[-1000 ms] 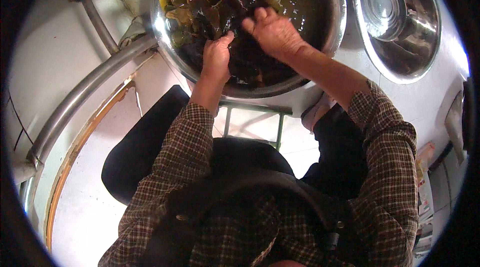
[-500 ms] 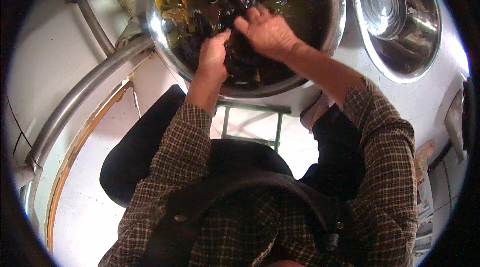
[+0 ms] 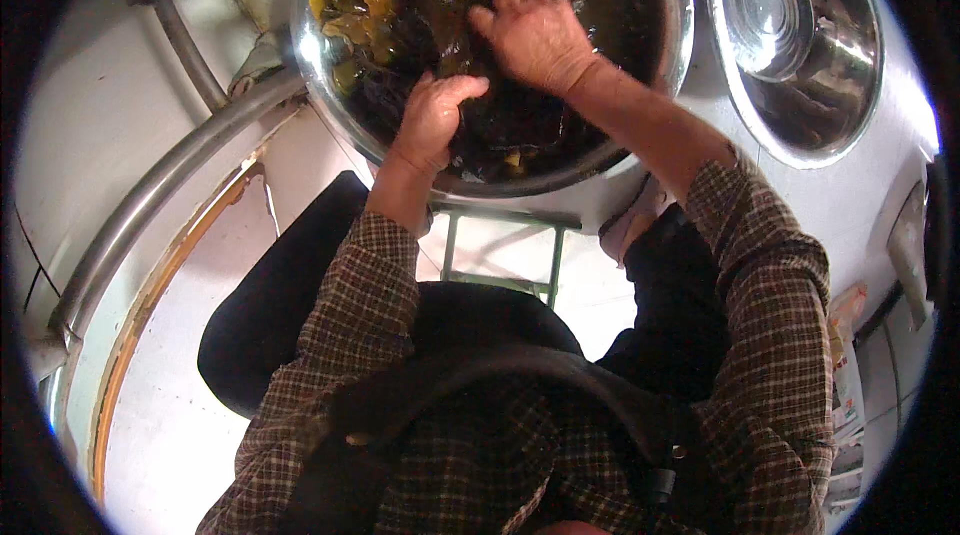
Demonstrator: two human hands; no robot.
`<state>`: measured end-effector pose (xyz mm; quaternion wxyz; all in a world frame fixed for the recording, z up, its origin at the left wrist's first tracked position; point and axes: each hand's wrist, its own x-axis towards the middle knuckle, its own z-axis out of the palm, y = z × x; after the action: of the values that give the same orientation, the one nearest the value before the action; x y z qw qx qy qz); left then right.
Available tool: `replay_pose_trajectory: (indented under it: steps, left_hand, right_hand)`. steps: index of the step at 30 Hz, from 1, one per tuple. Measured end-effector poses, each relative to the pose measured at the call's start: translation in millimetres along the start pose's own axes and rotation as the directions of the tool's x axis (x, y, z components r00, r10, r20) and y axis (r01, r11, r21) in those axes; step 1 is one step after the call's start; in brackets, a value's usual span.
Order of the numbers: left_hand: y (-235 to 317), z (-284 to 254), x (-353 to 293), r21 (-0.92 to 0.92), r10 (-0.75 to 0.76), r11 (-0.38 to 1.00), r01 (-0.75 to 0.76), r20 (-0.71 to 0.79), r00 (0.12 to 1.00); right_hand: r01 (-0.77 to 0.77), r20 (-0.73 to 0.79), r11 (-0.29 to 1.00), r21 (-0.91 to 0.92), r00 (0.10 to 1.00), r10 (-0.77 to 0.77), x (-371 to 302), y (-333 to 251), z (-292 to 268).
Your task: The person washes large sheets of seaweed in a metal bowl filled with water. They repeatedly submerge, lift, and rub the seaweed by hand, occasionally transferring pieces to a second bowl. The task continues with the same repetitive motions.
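A large round metal basin at the top holds dark water with soaked, brown-green, seaweed-like leaves, yellowish and ruffled at the far left. Both hands are wet and reach into the basin. My right hand is curled over the leaves near the middle; its fingertips dip among them and are partly hidden. My left hand is at the near left side, its thumb stretched out toward the right and apart from the fingers. The fingers of that hand turn down toward the water and are partly hidden. Nothing shows in its grasp.
A second metal basin stands at the right on pale floor tiles. Along the left runs a curved metal pipe. A green metal frame is below the basin, between my legs. Bags or packages lie at the far right.
My right hand has moved slightly farther away. My left hand has drawn apart from it, its thumb swinging out to the right. The leaves and water between them have shifted.
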<state>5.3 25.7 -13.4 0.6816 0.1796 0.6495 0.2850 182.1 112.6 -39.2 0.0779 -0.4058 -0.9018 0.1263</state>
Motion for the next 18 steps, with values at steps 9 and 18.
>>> replay_pose_trajectory:
  steps: [9, 18]
  left_hand:
    - [20.6, 9.1, -7.2, -0.204, -0.165, 0.963, 0.175, 0.066, 0.984]
    - [35.9, 19.9, -10.7, 0.092, 0.114, 0.987, -0.131, 0.168, 0.979]
  right_hand:
    - [-0.188, -0.115, 0.862, 0.470, 0.956, 0.271, -3.8, -7.2, -36.9]
    - [-0.244, 0.059, 0.968, 0.064, 0.969, 0.241, 3.7, 19.3, -1.9]
